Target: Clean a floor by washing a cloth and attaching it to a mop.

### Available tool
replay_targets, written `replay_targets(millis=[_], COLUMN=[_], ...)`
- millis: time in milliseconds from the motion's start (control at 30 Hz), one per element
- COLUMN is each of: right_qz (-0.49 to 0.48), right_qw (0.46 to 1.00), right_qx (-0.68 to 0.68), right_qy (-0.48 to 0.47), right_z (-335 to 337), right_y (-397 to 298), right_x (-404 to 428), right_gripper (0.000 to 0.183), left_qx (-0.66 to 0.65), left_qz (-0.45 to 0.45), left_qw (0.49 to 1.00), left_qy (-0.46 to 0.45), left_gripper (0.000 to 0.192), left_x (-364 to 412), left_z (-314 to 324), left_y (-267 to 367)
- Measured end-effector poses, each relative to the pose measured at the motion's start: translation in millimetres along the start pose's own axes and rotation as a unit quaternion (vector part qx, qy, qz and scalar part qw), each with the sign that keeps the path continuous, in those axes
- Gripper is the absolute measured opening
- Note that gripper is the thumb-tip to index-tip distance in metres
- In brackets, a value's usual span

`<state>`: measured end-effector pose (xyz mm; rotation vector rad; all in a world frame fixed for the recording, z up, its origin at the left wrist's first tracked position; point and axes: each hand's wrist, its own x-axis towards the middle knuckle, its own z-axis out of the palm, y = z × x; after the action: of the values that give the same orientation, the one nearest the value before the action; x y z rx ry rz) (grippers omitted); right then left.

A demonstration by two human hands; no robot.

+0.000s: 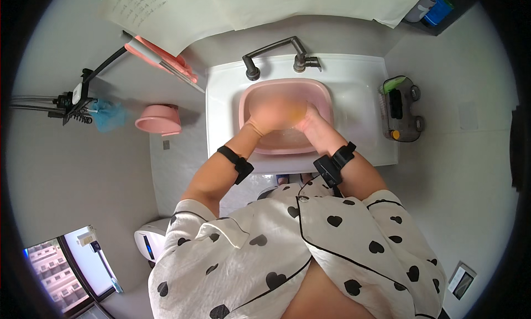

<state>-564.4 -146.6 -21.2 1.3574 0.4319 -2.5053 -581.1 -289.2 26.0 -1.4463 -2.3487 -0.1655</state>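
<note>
Both hands meet above a pink plastic basin that stands in a white sink. My left hand comes in from the left side of the picture and my right hand from the right. A blurred patch covers most of the fingers and something yellowish between them, so what they touch or hold cannot be told. Some liquid shows at the bottom of the basin below the hands. Behind the basin a dark metal faucet has its spout over the basin's back left corner.
A pink tub hangs on the left wall, near pink gloves or cloth and a grey pole. On the right wall is a dark transparent caddy. Paper sheets hang above the faucet, with bottles on a corner shelf.
</note>
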Motion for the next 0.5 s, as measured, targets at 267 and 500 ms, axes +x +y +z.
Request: replay_targets(millis=[267, 500], right_qz=[-0.159, -0.283], right_qw=[0.981, 0.934], right_qx=[-0.067, -0.215], right_qy=[0.084, 0.041], right_z=[1, 23], right_y=[-21, -20], right_x=[23, -10], right_gripper=[0.015, 0.024], left_qx=[-0.119, -0.293], left_qz=[-0.272, -0.427], left_qw=[0.945, 0.845], left_qy=[-0.137, -0.13], left_gripper=[0.018, 0.026], left_x=[25, 35], left_z=[6, -1], left_y=[41, 56])
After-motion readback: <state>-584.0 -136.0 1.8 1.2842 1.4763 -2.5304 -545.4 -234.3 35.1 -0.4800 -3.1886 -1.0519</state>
